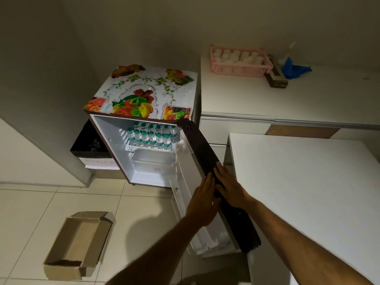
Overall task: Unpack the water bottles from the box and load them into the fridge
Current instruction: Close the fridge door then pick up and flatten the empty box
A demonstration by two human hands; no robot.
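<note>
The small fridge (115,145) stands open, its top covered by a fruit-print sheet. Several water bottles (151,135) with green caps fill its upper shelf in rows. The dark door (207,153) swings out toward me on the right. My left hand (202,202) lies flat against the door's top edge on the inner side, fingers extended. My right hand (230,188) rests flat on the door's outer dark face, just beside the left. Neither hand holds a bottle. The cardboard box (78,243) lies on the tiled floor at lower left, open and with nothing inside.
A white table (308,182) stands close on the right of the door. Behind it, a white counter (308,95) carries a pink basket (240,60) of white items and a blue cloth (294,68). A bin with a black liner (90,142) sits left of the fridge.
</note>
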